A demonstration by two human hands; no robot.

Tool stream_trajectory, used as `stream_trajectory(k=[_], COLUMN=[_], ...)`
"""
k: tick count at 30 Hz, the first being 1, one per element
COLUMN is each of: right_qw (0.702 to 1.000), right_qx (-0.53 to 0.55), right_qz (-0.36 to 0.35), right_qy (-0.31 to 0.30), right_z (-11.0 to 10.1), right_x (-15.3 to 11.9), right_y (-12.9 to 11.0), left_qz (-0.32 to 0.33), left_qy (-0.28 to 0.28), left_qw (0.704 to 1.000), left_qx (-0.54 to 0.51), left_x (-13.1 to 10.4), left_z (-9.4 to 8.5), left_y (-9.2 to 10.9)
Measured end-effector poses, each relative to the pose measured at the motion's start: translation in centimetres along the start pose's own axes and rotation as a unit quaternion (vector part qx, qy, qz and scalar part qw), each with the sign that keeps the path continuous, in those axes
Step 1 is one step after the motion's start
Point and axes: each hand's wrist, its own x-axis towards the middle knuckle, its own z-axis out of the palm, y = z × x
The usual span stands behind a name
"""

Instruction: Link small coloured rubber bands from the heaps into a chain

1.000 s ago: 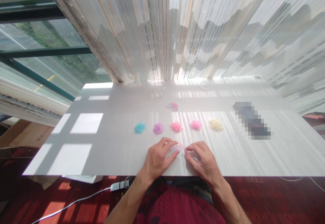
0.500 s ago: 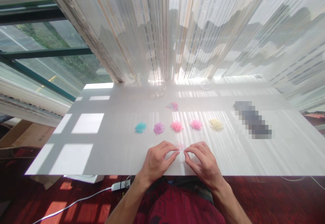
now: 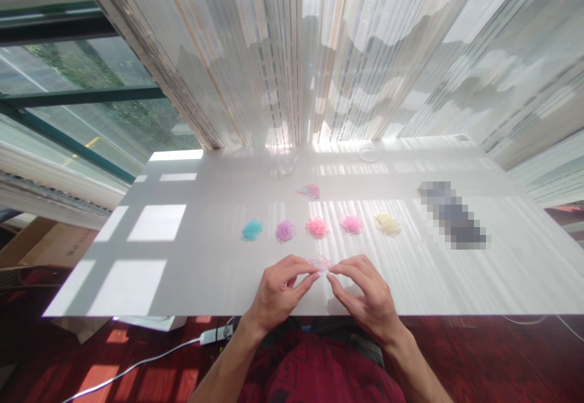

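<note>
Over the near middle of the table, my left hand (image 3: 283,290) has thumb and forefinger brought together in a pinch. What lies between those fingertips is too small to make out. My right hand (image 3: 366,290) faces it closely, thumb and forefinger slightly apart. Just beyond the fingertips lies a small mixed pile of thin pinkish bands (image 3: 324,262), partly covered by the fingers. Farther out is a row of band piles: teal (image 3: 252,230), purple (image 3: 285,231), coral pink (image 3: 317,227), pink (image 3: 351,224) and pale yellow (image 3: 387,224). Behind them sits another mixed pile (image 3: 311,192).
A clear round container (image 3: 287,161) and a clear shallow lid or dish (image 3: 368,153) stand at the back of the white table (image 3: 219,281). A pixelated dark object (image 3: 454,214) lies to the right. Striped curtains (image 3: 292,56) hang behind the table.
The right thumb and forefinger have parted slightly and come a little closer to the left fingertips. Both hands stay by the near pile; the other piles have not moved.
</note>
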Motion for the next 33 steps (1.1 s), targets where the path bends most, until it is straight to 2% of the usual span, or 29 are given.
stream_trajectory(k=[14,33], right_qw=[1.000,0.999], right_qx=[0.002,0.018], right_qz=[0.004,0.032], right_qy=[0.008,0.015], right_z=[0.1,0.4], right_x=[0.4,0.6], right_y=[0.0,1.0], left_qz=[-0.037,-0.038], left_qy=[-0.011,-0.004], left_qw=[0.999,0.999], left_qx=[0.019,0.018], left_x=[-0.1,1.0], left_z=[0.1,0.4], left_y=[-0.5,-0.7])
